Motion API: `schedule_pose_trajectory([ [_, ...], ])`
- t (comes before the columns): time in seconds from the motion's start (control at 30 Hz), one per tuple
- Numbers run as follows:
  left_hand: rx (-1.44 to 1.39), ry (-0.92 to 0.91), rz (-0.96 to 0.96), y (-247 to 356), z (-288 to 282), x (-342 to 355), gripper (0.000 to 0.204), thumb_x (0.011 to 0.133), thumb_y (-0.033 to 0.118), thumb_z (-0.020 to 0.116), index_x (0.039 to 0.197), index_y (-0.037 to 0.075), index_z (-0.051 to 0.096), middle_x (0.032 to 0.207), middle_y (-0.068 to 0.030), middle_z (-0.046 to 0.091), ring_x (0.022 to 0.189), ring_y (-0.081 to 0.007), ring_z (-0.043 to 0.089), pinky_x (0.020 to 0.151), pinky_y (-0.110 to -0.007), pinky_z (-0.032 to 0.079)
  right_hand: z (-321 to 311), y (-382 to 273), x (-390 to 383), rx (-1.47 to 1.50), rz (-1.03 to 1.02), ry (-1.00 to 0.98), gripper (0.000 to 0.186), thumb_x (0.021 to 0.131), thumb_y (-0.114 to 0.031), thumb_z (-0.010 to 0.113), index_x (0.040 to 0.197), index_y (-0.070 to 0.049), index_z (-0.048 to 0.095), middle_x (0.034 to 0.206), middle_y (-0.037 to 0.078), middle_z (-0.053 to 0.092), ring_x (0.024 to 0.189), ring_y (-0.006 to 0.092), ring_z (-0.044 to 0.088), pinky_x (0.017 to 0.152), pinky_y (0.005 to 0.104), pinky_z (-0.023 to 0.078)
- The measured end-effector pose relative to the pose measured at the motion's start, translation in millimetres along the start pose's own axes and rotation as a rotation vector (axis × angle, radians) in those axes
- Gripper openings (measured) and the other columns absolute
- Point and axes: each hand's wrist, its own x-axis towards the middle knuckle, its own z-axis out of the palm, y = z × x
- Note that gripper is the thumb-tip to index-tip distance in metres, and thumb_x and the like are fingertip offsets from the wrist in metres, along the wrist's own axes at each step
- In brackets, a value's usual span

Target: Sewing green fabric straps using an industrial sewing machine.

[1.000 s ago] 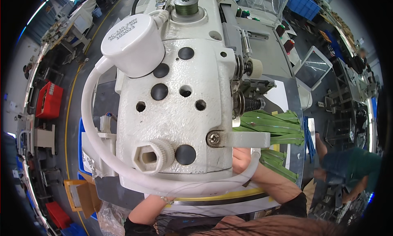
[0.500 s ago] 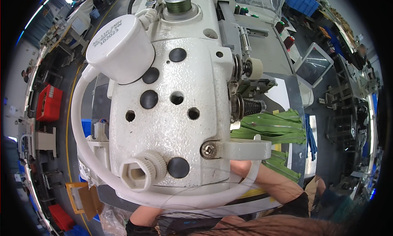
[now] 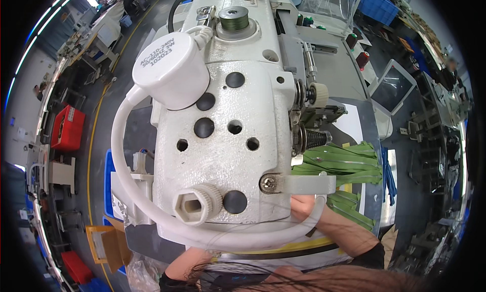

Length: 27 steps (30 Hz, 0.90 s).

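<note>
A white sewing machine (image 3: 230, 107) rises from the grey surface (image 3: 144, 244), and every place here is given from it. The green strips (image 3: 344, 163) lie to its right, flat and side by side on the surface. The right hand (image 3: 302, 205) is at the machine's near right corner, just beside the strips, partly covered by the machine; whether its fingers are open, closed or gripping anything cannot be told. The left forearm (image 3: 185, 264) reaches in at the machine's near edge, with the left hand hidden beneath it, so its fingers cannot be judged either. Blue strips (image 3: 389, 180) lie farther right of the machine, past the green ones. A spool of green thread (image 3: 235, 19) sits on top of the machine toward its far end, and a white cable (image 3: 119, 155) loops around its left side and near end.
</note>
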Motion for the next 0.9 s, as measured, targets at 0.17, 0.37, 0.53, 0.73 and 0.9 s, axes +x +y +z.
schedule_pose_trajectory([
  [0.17, 0.006, -0.047, -0.075, 0, 3, -11, 0.065, 0.089, 0.058, 0.049, 0.138, 0.017, 0.036, 0.138, -0.0072, 0.033, 0.127, -0.0279, 0.031, 0.104, -0.046, 0.027, 10, 5, -4, 0.127, 0.027, -0.007, 0.023, 0.076, -0.003, 0.066, 0.099, -0.003, 0.069, 0.104, 0.012, 0.067, 0.092, 0.0292, 0.065, 0.079, 0.0401, 0.053],
  [0.37, -0.009, -0.119, -0.146, 0, 5, -11, 0.052, 0.088, 0.052, 0.053, 0.123, 0.015, 0.044, 0.117, -0.0074, 0.042, 0.108, -0.0271, 0.041, 0.088, -0.044, 0.034, 2, 2, 3, 0.17, 0.096, -0.044, 0.024, 0.079, -0.004, 0.065, 0.103, -0.002, 0.068, 0.099, 0.013, 0.068, 0.087, 0.028, 0.065, 0.077, 0.0371, 0.052],
  [0.53, -0.009, -0.174, -0.199, 4, -3, -7, 0.042, 0.087, 0.047, 0.056, 0.111, 0.014, 0.05, 0.099, -0.0076, 0.05, 0.092, -0.0265, 0.049, 0.076, -0.042, 0.04, -5, -9, 10, 0.542, 0.397, 0.004, 0.021, 0.083, -0.006, 0.064, 0.104, -0.001, 0.067, 0.095, 0.014, 0.068, 0.083, 0.0266, 0.065, 0.075, 0.0323, 0.05],
  [0.73, -0.032, -0.233, -0.262, 4, -11, -4, 0.031, 0.086, 0.042, 0.06, 0.097, 0.012, 0.057, 0.078, -0.0078, 0.059, 0.072, -0.0258, 0.059, 0.061, -0.04, 0.046, -17, -18, 19, 0.695, 0.538, -0.063, 0.026, 0.083, -0.003, 0.063, 0.108, 0.0, 0.066, 0.097, 0.014, 0.068, 0.088, 0.0275, 0.065, 0.078, 0.0331, 0.05],
  [0.9, -0.037, -0.239, -0.299, 6, -15, -4, 0.029, 0.086, 0.04, 0.06, 0.095, 0.012, 0.059, 0.075, -0.0079, 0.061, 0.069, -0.0257, 0.061, 0.059, -0.039, 0.047, -8, -9, 3, 0.262, 0.179, -0.03, 0.029, 0.08, 0.0, 0.06, 0.108, -0.001, 0.067, 0.103, 0.014, 0.067, 0.094, 0.0336, 0.063, 0.082, 0.0417, 0.051],
])
